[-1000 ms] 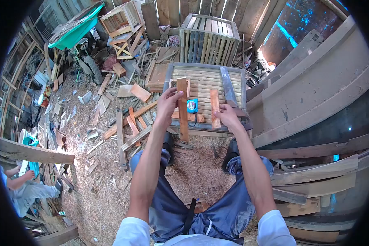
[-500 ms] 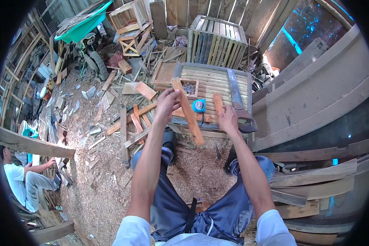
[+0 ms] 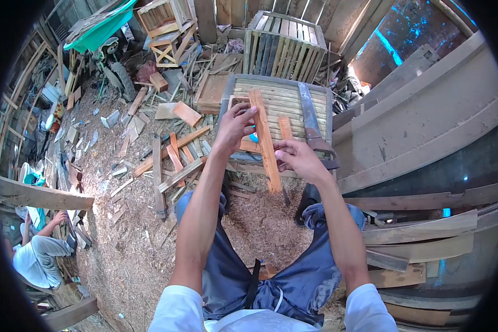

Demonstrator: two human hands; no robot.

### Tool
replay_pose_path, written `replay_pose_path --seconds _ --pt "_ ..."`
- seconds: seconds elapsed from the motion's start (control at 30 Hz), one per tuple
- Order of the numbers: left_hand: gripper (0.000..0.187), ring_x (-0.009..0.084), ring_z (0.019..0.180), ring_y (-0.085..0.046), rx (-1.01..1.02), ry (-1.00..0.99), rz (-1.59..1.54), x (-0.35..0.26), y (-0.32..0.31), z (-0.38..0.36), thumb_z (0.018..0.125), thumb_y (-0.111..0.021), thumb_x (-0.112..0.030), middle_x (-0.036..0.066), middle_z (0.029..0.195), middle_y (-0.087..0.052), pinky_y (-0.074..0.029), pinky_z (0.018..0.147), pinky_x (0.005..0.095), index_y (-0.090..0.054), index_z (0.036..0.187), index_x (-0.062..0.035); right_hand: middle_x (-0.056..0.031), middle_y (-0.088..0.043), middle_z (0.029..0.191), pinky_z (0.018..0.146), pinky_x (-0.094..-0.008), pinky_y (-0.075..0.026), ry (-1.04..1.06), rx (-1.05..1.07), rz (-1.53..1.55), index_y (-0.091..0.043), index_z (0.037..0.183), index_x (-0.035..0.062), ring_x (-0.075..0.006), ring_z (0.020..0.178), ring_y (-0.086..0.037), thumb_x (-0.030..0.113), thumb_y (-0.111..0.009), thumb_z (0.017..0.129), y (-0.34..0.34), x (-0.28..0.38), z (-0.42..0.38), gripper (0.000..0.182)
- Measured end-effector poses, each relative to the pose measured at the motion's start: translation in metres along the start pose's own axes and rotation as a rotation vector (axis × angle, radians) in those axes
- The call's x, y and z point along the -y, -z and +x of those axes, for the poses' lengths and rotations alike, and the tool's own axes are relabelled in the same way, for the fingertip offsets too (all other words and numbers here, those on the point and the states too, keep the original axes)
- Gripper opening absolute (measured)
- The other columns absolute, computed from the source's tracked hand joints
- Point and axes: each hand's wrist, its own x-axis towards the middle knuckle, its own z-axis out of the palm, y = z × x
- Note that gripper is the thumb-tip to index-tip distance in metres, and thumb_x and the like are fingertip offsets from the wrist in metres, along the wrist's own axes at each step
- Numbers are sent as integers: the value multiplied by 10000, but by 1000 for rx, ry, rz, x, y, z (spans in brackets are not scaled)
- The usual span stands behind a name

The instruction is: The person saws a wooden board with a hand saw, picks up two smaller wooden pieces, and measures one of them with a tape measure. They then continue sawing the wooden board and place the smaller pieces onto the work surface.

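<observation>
In my left hand [image 3: 238,128] is a long reddish wooden strip [image 3: 264,138], gripped near its upper end and tilted over the slatted bench. My right hand [image 3: 300,159] has its fingers closed at the strip's right edge, lower down; anything else inside them is hidden. Behind the strip, a blue tape measure [image 3: 253,136] is mostly covered. A shorter wooden piece [image 3: 285,127] lies on the slats just beyond my right hand. To its right rests a handsaw [image 3: 310,113], its handle toward me.
The slatted bench top [image 3: 268,83] stands before my knees, with a slatted crate [image 3: 285,47] behind it. Wood offcuts [image 3: 174,160] litter the floor on the left. Stacked boards [image 3: 420,229] lie at right. Another person [image 3: 41,254] sits at far left.
My right hand has left the short wooden piece and come left to the strip. The strip has swung more upright and now covers much of the tape measure.
</observation>
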Motion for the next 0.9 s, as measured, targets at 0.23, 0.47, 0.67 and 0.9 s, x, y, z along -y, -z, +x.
replay_pose_path --seconds 0.23,0.47,0.67,0.9 --pt "369 134 832 -616 12 -3 26 -1 -10 -7 915 -672 -188 75 1003 -611 -581 692 285 -551 1196 18 -50 -659 978 712 -287 -549 67 -113 -54 -585 1183 -27 -117 870 -630 164 -631 938 -8 7 2 314" --pt "388 157 903 -633 104 141 373 -5 2 -18 923 -656 -250 62 1055 -623 -556 777 346 -538 1226 -38 -112 -686 959 701 -331 -562 26 -248 -76 -617 1145 -9 -175 861 -660 165 -614 938 -11 -4 44 271" --pt "348 140 831 -638 -130 30 345 -10 37 -9 950 -607 -225 59 995 -650 -547 727 308 -536 1238 -43 -239 -613 1065 808 -513 -510 48 -574 -747 -518 1265 27 -407 980 -626 222 -618 900 -30 -27 75 426" --pt "342 151 761 -645 -156 44 502 -16 42 -14 915 -611 -187 92 927 -648 -538 623 300 -532 1186 6 -268 -510 1122 805 -550 -488 76 -615 -966 -400 1370 148 -442 1021 -557 336 -698 844 -73 -60 113 633"
